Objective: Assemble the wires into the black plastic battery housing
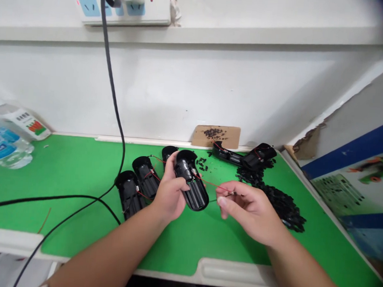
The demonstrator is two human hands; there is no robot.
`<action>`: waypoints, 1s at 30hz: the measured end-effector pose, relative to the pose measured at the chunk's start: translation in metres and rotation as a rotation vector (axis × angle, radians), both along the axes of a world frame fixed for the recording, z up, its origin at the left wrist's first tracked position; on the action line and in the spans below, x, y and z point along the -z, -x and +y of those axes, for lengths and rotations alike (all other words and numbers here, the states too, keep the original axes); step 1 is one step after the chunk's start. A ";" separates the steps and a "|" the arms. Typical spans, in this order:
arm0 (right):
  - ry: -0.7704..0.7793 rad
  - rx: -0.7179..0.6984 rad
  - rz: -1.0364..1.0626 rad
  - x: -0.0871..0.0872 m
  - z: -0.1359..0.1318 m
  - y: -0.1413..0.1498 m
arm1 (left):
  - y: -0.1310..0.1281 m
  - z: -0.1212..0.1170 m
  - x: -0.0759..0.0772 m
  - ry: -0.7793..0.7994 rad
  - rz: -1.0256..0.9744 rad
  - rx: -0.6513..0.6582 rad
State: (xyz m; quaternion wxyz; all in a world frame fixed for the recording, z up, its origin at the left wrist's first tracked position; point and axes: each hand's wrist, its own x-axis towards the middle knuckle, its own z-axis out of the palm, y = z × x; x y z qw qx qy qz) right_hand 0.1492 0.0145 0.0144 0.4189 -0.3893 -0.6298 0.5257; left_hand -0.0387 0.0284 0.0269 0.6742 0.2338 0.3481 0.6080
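At the near edge of the table (235, 272), above its green mat (185, 251), the left hand (170, 194) holds a long, curved black plastic shell (191, 182) tilted up, its hollow, ribbed inside turned toward the head camera, apparently to keep that side in view. The left fingers (169, 168) are closed around the shell's edge. Just to the right, the right hand (252, 212) has its fingers (222, 201) pinched almost shut on a thin red wire (210, 183) running from the shell, seemingly keeping it drawn clear. Just left of the held shell, three more black shells (145, 177) lie side by side, the farthest partly behind the left hand, and two others (258, 157) lie farther back, making six. To the right is a heap of small black plastic pieces (281, 205). Beyond, a brown cardboard sheet (231, 137) holding small dark bits stands against the white wall (181, 99).
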 end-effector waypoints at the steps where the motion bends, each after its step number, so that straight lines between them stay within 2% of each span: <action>1: -0.025 0.023 0.025 0.002 0.000 0.002 | 0.000 0.000 0.000 0.007 -0.005 0.002; 5: -0.185 0.105 0.117 0.004 0.000 0.008 | 0.000 0.000 0.000 0.007 -0.004 0.067; 11: -0.367 0.158 0.038 -0.001 0.006 0.004 | 0.001 0.000 0.002 0.027 0.014 0.185; 20: -0.318 0.159 0.120 -0.001 0.004 0.000 | 0.002 -0.002 0.002 0.095 0.018 0.346; 27: -0.301 0.143 0.140 -0.001 0.004 0.001 | 0.004 -0.001 0.006 0.053 -0.001 0.413; 30: -0.302 0.147 0.156 0.001 0.003 0.002 | 0.003 -0.003 0.006 0.077 0.049 0.435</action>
